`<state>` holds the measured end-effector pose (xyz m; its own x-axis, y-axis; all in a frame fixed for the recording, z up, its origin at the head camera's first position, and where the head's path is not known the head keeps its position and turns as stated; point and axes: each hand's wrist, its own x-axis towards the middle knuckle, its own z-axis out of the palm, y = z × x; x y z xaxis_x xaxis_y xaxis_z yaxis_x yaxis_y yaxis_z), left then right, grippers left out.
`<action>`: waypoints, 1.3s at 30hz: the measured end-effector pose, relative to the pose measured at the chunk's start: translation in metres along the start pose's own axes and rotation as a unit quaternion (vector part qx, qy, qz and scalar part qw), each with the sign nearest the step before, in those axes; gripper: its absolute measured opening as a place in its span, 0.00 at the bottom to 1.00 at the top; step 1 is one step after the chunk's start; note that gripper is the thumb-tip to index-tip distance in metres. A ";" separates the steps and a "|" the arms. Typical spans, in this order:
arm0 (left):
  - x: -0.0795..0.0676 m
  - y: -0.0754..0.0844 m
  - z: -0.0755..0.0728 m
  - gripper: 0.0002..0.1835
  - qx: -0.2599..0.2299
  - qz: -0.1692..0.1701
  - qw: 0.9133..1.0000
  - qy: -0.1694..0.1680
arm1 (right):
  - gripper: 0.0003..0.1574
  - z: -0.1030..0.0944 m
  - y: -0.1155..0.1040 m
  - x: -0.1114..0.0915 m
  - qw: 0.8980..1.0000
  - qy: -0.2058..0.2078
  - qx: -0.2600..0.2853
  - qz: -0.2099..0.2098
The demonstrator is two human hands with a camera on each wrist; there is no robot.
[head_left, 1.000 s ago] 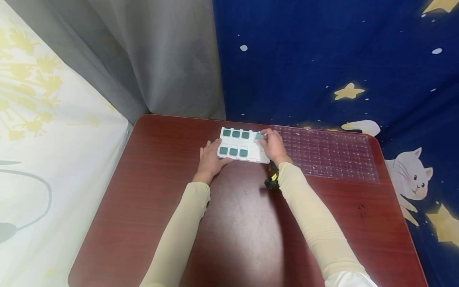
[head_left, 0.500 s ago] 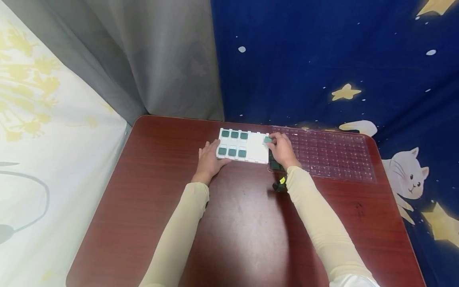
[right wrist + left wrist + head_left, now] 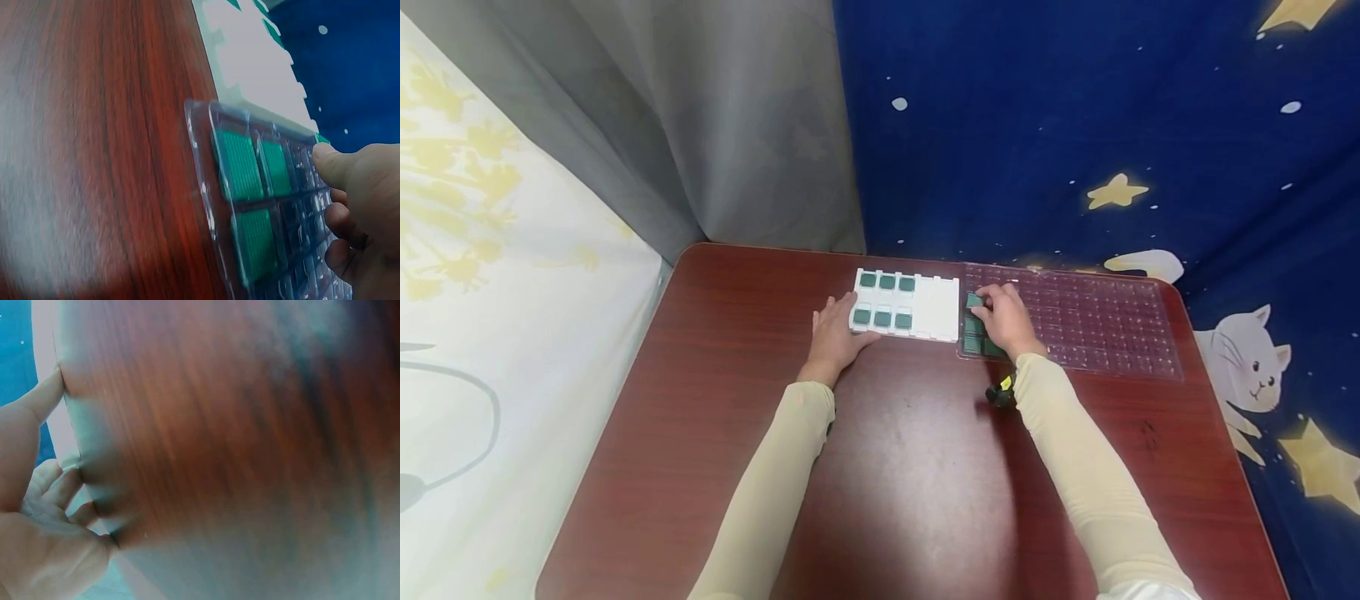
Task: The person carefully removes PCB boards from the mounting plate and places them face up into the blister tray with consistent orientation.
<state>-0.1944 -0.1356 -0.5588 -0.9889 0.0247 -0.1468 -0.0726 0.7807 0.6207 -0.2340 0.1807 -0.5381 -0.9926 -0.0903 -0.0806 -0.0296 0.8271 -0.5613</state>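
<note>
The fingers of the right hand [image 3: 1010, 323] are drawn close together, pinching a small green square tile [image 3: 973, 301] between thumb and fingertips. The tile lies just left of that hand, at the left end of the clear plastic tray [image 3: 1105, 327]; whether it sits down in a pocket or is held just above one cannot be told. Being square, it shows no long axis, but the tray's long side runs left to right, roughly in line with that of the white holder [image 3: 937, 310] just beside it. Three more green tiles [image 3: 240, 164] lie in the tray's near left corner. Six green tiles [image 3: 882, 318] sit in two rows in the holder's left part. The left hand [image 3: 833, 337], farther from the pinched tile, rests at the holder's left end, thumb spread along its near edge. The brown wooden surface [image 3: 910, 467] carries everything.
</note>
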 end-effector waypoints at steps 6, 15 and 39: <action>0.001 0.000 0.001 0.52 0.006 -0.003 1.000 -0.002 | 0.24 -0.004 0.010 -0.005 1.000 0.000 -0.009 0.005; 0.001 0.000 0.000 0.52 0.003 0.000 1.000 -0.001 | 0.23 -0.013 0.022 -0.015 1.000 -0.019 -0.011 -0.004; 0.001 0.000 0.001 0.51 0.005 -0.002 1.000 0.000 | 0.23 -0.015 0.042 -0.027 0.999 -0.052 0.003 0.001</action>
<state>-0.1953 -0.1351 -0.5598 -0.9885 0.0228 -0.1492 -0.0744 0.7864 0.6132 -0.2098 0.2264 -0.5468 -0.9752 -0.1458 -0.1664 -0.0267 0.8243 -0.5655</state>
